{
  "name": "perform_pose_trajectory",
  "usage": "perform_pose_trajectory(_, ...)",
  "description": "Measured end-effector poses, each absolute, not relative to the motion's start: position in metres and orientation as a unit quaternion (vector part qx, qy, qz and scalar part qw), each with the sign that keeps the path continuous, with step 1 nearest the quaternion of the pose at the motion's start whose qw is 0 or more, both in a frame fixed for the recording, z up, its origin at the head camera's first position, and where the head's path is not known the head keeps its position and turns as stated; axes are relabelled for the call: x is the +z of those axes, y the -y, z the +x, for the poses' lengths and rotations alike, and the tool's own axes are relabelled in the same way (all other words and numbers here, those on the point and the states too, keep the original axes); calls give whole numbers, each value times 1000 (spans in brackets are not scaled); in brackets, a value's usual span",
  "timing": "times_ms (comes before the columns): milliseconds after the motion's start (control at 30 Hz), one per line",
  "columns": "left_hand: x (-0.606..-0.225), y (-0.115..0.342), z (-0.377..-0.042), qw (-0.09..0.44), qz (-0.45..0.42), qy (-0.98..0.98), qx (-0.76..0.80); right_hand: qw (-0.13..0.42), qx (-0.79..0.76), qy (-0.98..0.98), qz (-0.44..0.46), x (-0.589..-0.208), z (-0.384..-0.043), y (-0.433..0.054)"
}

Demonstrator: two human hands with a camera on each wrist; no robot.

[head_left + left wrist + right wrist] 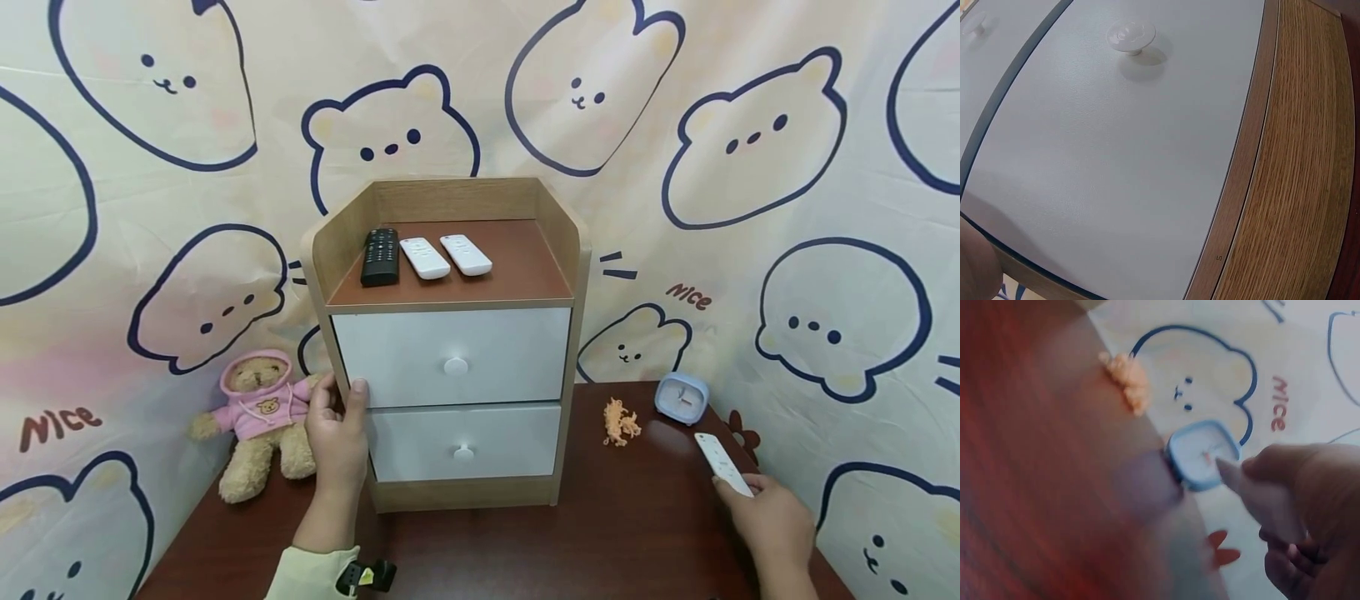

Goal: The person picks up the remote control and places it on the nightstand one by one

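My left hand (341, 433) grips the left side edge of a small wooden cabinet (465, 493), thumb on the front near the seam between its two white drawers (420, 346). In the left wrist view a fingertip (977, 265) shows at the lower left beside the white drawer front (1129, 156). At the right, my right hand (776, 521) pinches a white remote control (723, 465) by its near end, over the table's right side. The right wrist view shows the remote (1266, 503) blurred, its tip in front of the blue clock (1204, 456).
On the cabinet top lie a black remote (381, 257) and two white remotes (425, 258). A teddy bear (258, 417) in a pink hoodie sits left of the cabinet. An orange tangled item (620, 422) and a blue clock (681, 397) stand at the right on the dark table (630, 533).
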State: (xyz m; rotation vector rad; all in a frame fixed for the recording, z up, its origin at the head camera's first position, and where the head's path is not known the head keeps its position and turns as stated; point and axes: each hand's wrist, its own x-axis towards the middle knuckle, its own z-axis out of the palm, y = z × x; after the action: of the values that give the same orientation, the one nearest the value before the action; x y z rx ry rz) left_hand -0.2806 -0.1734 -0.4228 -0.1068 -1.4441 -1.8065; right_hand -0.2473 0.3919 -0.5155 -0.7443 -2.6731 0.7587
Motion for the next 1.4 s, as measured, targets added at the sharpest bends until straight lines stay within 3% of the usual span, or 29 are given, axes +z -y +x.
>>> perform_pose_trajectory(233, -423, 173, -282, 397, -40, 575, -714, 181, 362, 876, -261, -480, -243, -364)
perform_pose_trajectory(733, -423, 173, -282, 392, -43, 578, -715, 330, 521, 767, -179, -369, -218, -272)
perform_pose_trajectory(1000, -422, 174, -278, 389, -35, 568, -724, 405, 554, 727, -44, -313, -213, -225)
perform_pose_trajectory(1200, -421, 174, -277, 388, -38, 570, -723, 420, 544, 726, 25, -276, -215, -197)
perform_pose_trajectory(1400, -421, 174, -278, 384, -38, 569, -726, 404, 518, 753, 35, -243, -221, -176)
